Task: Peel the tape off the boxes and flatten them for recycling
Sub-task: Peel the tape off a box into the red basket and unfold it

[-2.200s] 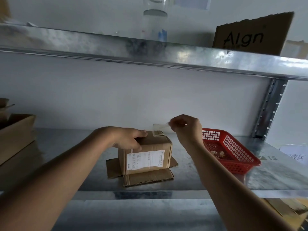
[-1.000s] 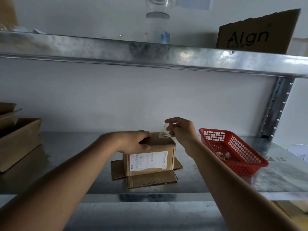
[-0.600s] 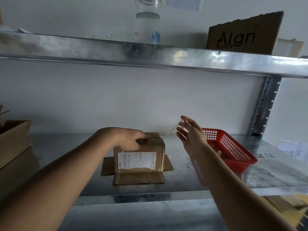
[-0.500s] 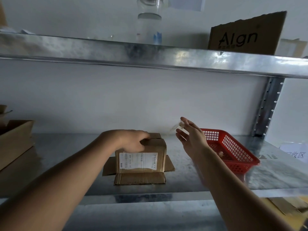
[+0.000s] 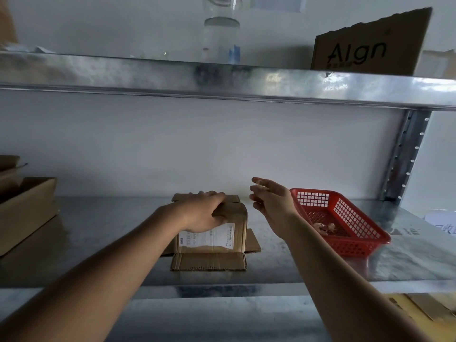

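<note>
- At nine o'clock, open cardboard boxes [image 5: 26, 208] sit against the left edge of the metal shelf [image 5: 111, 228], with a stretch of bare shelf between them and the middle.
- The left hand [image 5: 201, 213] lies on top of the small box [image 5: 217, 233] at the centre, its fingers curled over the top far edge and its thumb down on the front face above the white label [image 5: 209, 236].
- The small box stands upright with its lower flaps splayed flat on the shelf at six, three and nine o'clock; the front flap [image 5: 208, 260] lies near the shelf's front lip.
- The right hand [image 5: 271, 203] hovers at two o'clock from the box, apart from it, fingers spread and relaxed. Whether any tape clings to the fingertips cannot be told.
- A red basket [image 5: 345, 218] sits just beyond the right hand at three o'clock, holding small crumpled scraps [image 5: 325, 227]; bare shelf lies in front of it and to its right.
- Overhead at twelve o'clock runs the upper shelf's edge [image 5: 222, 80], carrying a clear bottle [image 5: 222, 33] and, toward one o'clock, a cardboard piece lettered "Algn" [image 5: 370, 45].
</note>
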`<state>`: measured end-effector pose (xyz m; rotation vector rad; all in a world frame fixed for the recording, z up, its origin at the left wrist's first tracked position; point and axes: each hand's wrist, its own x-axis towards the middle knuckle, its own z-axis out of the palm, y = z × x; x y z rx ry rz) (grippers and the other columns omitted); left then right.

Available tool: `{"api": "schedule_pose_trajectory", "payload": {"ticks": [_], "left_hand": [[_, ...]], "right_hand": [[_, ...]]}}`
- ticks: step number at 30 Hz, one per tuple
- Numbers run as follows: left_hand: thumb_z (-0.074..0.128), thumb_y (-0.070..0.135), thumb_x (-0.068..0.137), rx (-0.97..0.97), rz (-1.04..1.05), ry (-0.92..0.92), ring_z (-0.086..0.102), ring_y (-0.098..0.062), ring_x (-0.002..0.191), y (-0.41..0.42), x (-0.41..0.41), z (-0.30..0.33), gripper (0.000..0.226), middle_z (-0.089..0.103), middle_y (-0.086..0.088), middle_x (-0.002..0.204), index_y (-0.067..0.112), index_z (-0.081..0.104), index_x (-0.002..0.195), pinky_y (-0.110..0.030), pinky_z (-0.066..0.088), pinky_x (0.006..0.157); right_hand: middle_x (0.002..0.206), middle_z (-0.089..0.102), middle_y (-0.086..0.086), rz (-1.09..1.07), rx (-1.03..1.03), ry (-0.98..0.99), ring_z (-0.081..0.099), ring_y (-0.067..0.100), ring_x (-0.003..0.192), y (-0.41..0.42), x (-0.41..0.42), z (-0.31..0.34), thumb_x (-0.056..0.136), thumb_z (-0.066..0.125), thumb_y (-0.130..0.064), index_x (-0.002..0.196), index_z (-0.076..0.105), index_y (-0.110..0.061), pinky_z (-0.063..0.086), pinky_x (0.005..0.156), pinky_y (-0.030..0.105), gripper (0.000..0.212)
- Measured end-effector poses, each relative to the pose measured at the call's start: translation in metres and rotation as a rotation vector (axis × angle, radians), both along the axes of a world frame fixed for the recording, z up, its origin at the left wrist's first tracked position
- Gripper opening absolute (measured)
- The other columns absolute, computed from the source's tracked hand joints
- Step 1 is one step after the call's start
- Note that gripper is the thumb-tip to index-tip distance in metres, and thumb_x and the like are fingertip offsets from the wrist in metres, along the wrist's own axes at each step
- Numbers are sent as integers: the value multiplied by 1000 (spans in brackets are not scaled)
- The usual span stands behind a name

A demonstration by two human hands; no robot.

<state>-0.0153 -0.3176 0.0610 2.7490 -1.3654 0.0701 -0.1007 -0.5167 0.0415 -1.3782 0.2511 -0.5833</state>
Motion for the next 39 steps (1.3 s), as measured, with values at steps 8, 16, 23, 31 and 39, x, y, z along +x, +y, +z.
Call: {"api": "schedule_pose_trajectory", "payload": {"ticks": [8,16,23,31,39], "left_hand": [[57,54,99,-4,13,30,55,-16,98,-1,-1,1,44,57,3,126,29,46,134,-25,34,63],[57,53,99,-13,18,11,55,-16,96,1,0,-3,48,56,2,129,31,44,140,-24,34,62],[58,55,98,-32,14,-4,49,-8,87,-1,0,-6,46,54,9,112,30,45,135,-24,31,60],[58,61,97,-65,19,-71,49,-15,85,-10,-11,-11,53,44,8,96,26,40,133,-30,39,61],[47,62,101,-50,89,-177,45,-19,88,-9,-5,-14,45,61,-4,122,31,41,133,-39,34,80]], "right_hand": [[106,73,4,-10,-481,158,64,14,92,5,7,-16,106,55,-16,118,74,-17,45,66,12,22],[88,79,-7,-162,-452,192,72,10,75,3,3,-20,87,84,-21,95,74,-28,48,53,25,15],[92,76,5,-73,-307,208,76,27,85,8,1,-17,95,74,-23,91,79,-23,66,72,37,7],[81,78,11,-70,-193,211,78,23,74,9,-3,-15,84,81,1,98,81,-13,66,74,36,20],[75,77,3,-267,-368,198,76,20,73,0,-22,-12,87,73,-2,99,80,-17,66,71,36,21]]}}
